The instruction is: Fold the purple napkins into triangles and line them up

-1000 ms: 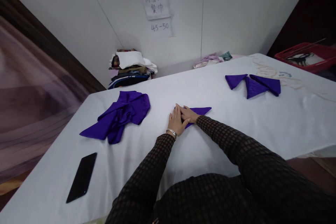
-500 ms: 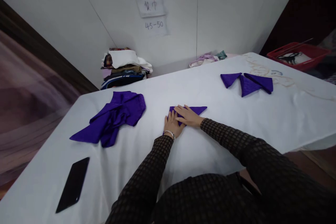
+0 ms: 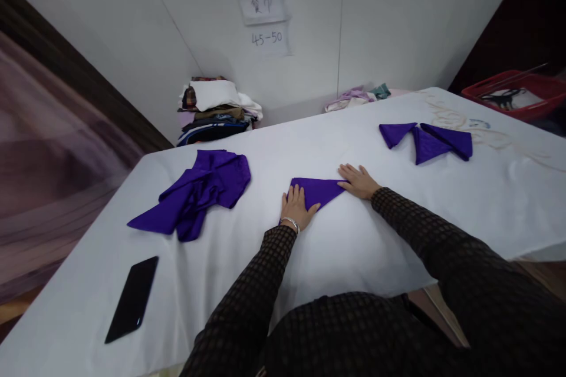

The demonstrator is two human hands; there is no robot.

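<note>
A purple napkin (image 3: 319, 189), folded into a triangle, lies flat on the white-covered table (image 3: 349, 259) in front of me. My left hand (image 3: 297, 207) rests flat on its left part with the fingers spread, hiding that side. My right hand (image 3: 359, 181) is open, its thumb touching the napkin's right tip and its other fingers stretched over the white cloth. To the left sits a crumpled heap of purple napkins (image 3: 207, 185). Folded purple triangular napkins (image 3: 431, 142) lie at the far right.
A black phone (image 3: 133, 299) lies at the left front. Stacked clothes (image 3: 216, 111) and a smaller fabric pile (image 3: 354, 98) sit beyond the back edge. A red basket (image 3: 526, 107) stands at the far right. Handwritten papers (image 3: 265, 6) hang on the wall.
My right hand has slid rightward from beside my left hand to the napkin's right tip, uncovering its middle. The left hand stays on the left part. The view has shifted slightly.
</note>
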